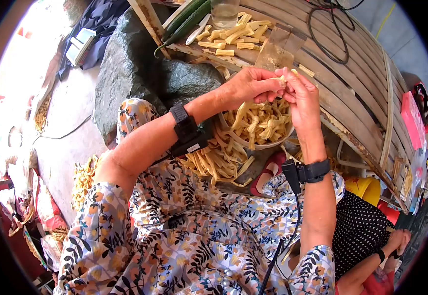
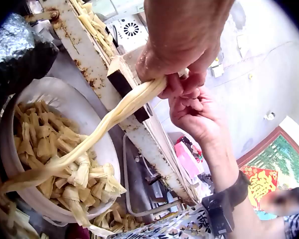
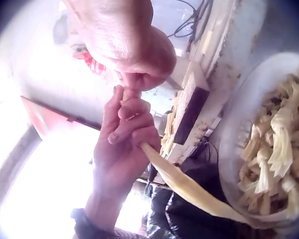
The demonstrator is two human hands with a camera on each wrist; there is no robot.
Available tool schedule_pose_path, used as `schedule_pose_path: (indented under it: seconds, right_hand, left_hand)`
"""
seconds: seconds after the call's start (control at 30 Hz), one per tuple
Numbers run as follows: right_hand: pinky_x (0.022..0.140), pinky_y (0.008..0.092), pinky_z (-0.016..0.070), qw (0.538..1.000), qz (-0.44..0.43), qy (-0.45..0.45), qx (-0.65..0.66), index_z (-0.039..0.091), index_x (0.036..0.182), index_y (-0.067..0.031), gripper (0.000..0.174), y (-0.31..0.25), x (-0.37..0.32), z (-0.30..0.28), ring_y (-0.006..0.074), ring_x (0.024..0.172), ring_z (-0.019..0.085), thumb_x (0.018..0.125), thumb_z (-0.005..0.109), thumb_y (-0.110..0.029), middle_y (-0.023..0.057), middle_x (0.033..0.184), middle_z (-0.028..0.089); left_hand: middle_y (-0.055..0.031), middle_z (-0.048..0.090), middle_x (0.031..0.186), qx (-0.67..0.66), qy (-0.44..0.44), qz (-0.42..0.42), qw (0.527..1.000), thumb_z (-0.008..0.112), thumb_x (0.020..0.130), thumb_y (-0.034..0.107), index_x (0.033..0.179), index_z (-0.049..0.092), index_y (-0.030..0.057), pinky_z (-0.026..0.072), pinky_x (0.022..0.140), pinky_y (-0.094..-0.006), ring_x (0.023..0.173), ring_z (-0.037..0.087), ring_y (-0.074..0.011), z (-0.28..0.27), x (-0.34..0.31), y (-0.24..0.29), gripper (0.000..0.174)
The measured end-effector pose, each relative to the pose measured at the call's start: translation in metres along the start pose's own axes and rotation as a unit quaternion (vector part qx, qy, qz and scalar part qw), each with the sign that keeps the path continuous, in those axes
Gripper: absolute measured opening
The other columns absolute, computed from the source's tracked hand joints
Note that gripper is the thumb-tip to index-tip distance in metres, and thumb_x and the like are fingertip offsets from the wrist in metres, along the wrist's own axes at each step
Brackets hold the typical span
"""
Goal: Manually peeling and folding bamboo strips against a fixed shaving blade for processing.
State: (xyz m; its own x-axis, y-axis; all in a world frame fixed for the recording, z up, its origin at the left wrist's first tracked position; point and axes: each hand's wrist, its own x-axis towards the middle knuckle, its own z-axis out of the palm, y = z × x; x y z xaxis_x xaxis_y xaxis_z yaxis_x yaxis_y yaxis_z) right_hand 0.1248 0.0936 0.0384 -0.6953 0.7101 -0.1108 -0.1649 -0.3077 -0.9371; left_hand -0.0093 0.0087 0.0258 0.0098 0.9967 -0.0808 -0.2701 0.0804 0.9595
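Note:
A long pale yellow strip (image 2: pixel 109 119) hangs from my left hand (image 1: pixel 246 88) and slopes down across a white basin. My left fingers curl round its upper part, seen also in the right wrist view as the strip (image 3: pixel 182 184) leaving the left palm (image 3: pixel 122 154). My right hand (image 1: pixel 303 101) meets the left above the basin, thumb and fingers pinching the strip's upper end. The fingertips touch and partly hide that end. In the basin (image 2: pixel 107 144) lies a pile of knotted yellow pieces (image 1: pixel 260 123).
A slatted bench (image 1: pixel 341 78) holds short yellow pieces (image 1: pixel 246 32), a wooden block (image 1: pixel 275 49), a glass (image 1: pixel 224 14), green cucumbers (image 1: pixel 187 19) and a cable. Loose strips (image 1: pixel 219 160) lie beneath the basin. Dark plastic (image 1: pixel 125 64) stands left. Another person's hands (image 1: pixel 398 241) show lower right.

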Motion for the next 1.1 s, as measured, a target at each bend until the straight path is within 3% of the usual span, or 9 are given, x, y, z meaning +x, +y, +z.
schedule_pose_path:
  seconds: [0.17,0.27,0.37,0.4,0.5,0.63,0.77,0.8,1.1]
  right_hand:
    - [0.044,0.0158,0.0253,0.998,0.041,0.017,0.033,0.064,0.089,-0.0019,0.017,0.002,0.005,-0.005,0.0013,0.052,0.037,0.083,0.060,-0.017,-0.0058,0.062,0.048]
    - [0.046,0.0142,0.0315,0.996,-0.039,0.047,-0.064,0.064,0.092,-0.0034,0.021,-0.001,0.008,-0.022,0.0016,0.053,0.040,0.081,0.063,-0.021,-0.0058,0.065,0.051]
    - [0.052,0.0145,0.0403,0.994,0.017,0.056,-0.095,0.063,0.095,-0.0043,0.027,-0.007,0.001,-0.013,0.0023,0.057,0.046,0.078,0.066,-0.025,-0.0041,0.070,0.056]
    - [0.057,0.0165,0.0454,0.994,0.034,0.041,-0.099,0.063,0.096,-0.0046,0.027,-0.008,-0.001,-0.009,0.0036,0.062,0.052,0.077,0.067,-0.023,-0.0023,0.074,0.059]
    - [0.055,0.0175,0.0454,0.994,-0.006,0.005,-0.109,0.063,0.095,-0.0031,0.023,0.000,0.002,-0.012,0.0044,0.063,0.053,0.077,0.066,-0.016,-0.0008,0.074,0.060]
    - [0.053,0.0149,0.0450,0.993,-0.031,0.098,-0.061,0.063,0.091,-0.0017,0.018,-0.013,0.018,-0.034,0.0037,0.057,0.053,0.076,0.066,-0.011,0.0006,0.072,0.060]
    - [0.052,0.0156,0.0472,0.992,-0.032,0.115,0.031,0.062,0.090,-0.0017,0.016,-0.016,0.030,-0.033,0.0050,0.059,0.056,0.078,0.065,-0.012,0.0036,0.074,0.062]
    - [0.052,0.0161,0.0482,0.991,-0.030,0.113,0.067,0.061,0.088,-0.0002,0.016,-0.013,0.038,-0.032,0.0062,0.060,0.056,0.078,0.065,-0.012,0.0059,0.076,0.062]
    - [0.053,0.0163,0.0483,0.983,-0.049,0.155,0.080,0.060,0.086,0.0012,0.016,0.003,0.065,-0.034,0.0069,0.059,0.056,0.077,0.066,-0.012,0.0076,0.076,0.062]
  left_hand:
    - [0.0013,0.055,0.068,0.105,-0.002,0.014,0.994,0.051,0.088,0.026,0.089,0.061,0.0033,0.0381,0.052,-0.0176,0.056,0.046,-0.0042,0.001,-0.004,0.003,0.024]
    - [-0.0003,0.056,0.073,0.079,0.001,-0.011,0.997,0.048,0.090,0.023,0.094,0.059,0.0016,0.0422,0.059,-0.0192,0.063,0.050,-0.0063,-0.004,-0.012,0.008,0.024]
    - [-0.0018,0.057,0.077,0.072,-0.016,0.017,0.997,0.046,0.091,0.020,0.098,0.057,0.0001,0.0439,0.063,-0.0205,0.068,0.052,-0.0078,-0.019,-0.006,-0.004,0.024]
    - [-0.0023,0.057,0.076,0.076,-0.017,0.023,0.997,0.046,0.091,0.020,0.097,0.057,-0.0006,0.0437,0.062,-0.0205,0.066,0.053,-0.0082,-0.018,-0.005,-0.003,0.024]
    - [-0.0024,0.057,0.074,0.099,-0.028,0.008,0.995,0.046,0.091,0.020,0.097,0.057,-0.0004,0.0434,0.060,-0.0206,0.063,0.052,-0.0084,-0.017,-0.004,0.001,0.024]
    - [0.0001,0.054,0.067,0.144,-0.004,-0.026,0.989,0.048,0.090,0.021,0.091,0.059,0.0002,0.0408,0.053,-0.0186,0.058,0.050,-0.0067,-0.031,-0.002,0.020,0.024]
    - [0.0036,0.049,0.061,0.187,0.082,0.038,0.978,0.054,0.086,0.020,0.086,0.062,0.0003,0.0319,0.047,-0.0180,0.053,0.040,-0.0037,-0.057,0.020,0.023,0.021]
    - [0.0049,0.047,0.060,0.201,0.154,0.076,0.964,0.056,0.084,0.018,0.083,0.063,0.0009,0.0282,0.046,-0.0184,0.052,0.037,-0.0032,-0.059,0.032,0.025,0.018]
    - [0.0051,0.047,0.058,0.258,0.213,0.093,0.938,0.058,0.081,0.019,0.077,0.064,0.0023,0.0289,0.046,-0.0187,0.052,0.038,-0.0030,-0.067,0.052,0.017,0.018]
